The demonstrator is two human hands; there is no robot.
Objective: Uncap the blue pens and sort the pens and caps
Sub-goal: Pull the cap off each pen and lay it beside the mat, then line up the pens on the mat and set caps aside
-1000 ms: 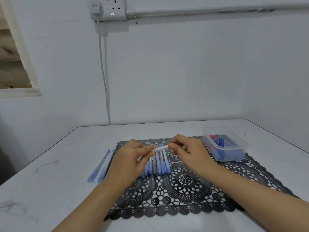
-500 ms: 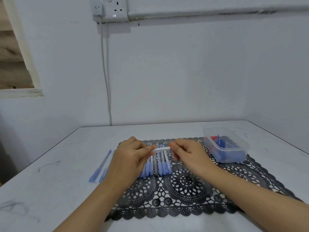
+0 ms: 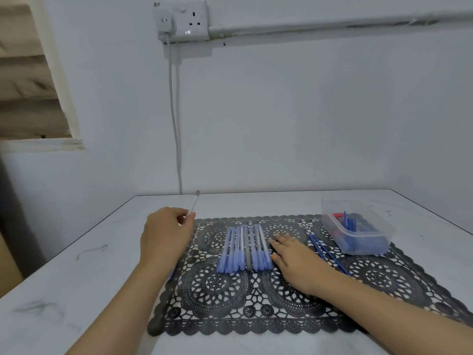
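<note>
Several capped blue pens (image 3: 243, 248) and one grey pen lie in a row on the black lace mat (image 3: 256, 303). My left hand (image 3: 165, 234) is raised over the mat's left edge. It pinches a clear uncapped pen (image 3: 193, 204) that points up and away. My right hand (image 3: 294, 260) rests flat on the mat just right of the row, its fingertips beside the rightmost pen. I see nothing in that hand. A clear plastic tub (image 3: 368, 245) at the right holds several blue caps and a red one.
Two thin blue sticks (image 3: 326, 251) lie on the mat between my right hand and the tub. A bit of blue (image 3: 171, 276) shows beside my left forearm. The white table ends at the wall behind, where a cable hangs from a socket.
My hands have come apart. The left one carried the clear pen up and to the left. The right one dropped to the mat beside the row of pens.
</note>
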